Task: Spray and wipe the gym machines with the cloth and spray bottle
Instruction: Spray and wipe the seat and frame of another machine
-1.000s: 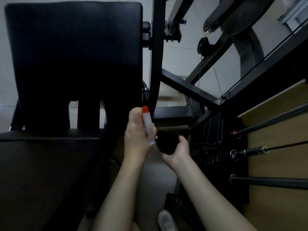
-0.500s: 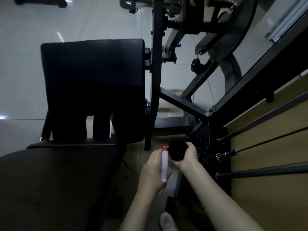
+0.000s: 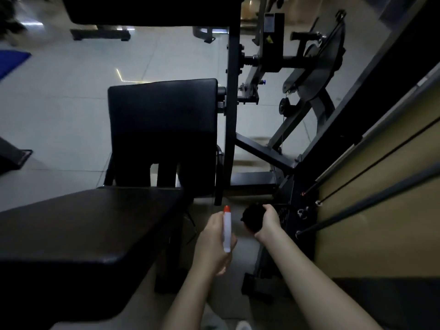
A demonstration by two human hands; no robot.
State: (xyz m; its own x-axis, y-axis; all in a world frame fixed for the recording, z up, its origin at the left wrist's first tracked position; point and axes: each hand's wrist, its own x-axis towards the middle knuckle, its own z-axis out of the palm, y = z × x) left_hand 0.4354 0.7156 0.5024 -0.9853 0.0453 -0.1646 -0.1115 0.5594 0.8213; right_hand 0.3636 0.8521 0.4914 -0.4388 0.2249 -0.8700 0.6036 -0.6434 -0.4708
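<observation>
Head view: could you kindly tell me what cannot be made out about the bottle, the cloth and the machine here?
- Spray bottle: nozzle direction too small to tell; left hand covers its far side.
- Cloth: a dark bunch, partly hidden by the right hand.
- Upper pad: cut off by the top edge.
- Weight stack: markings too dark to read.

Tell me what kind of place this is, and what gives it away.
Most likely a gym. A black padded bench and a second pad sit beside a metal machine frame with a cam wheel, and other equipment stands further off on the tiled floor.
</observation>
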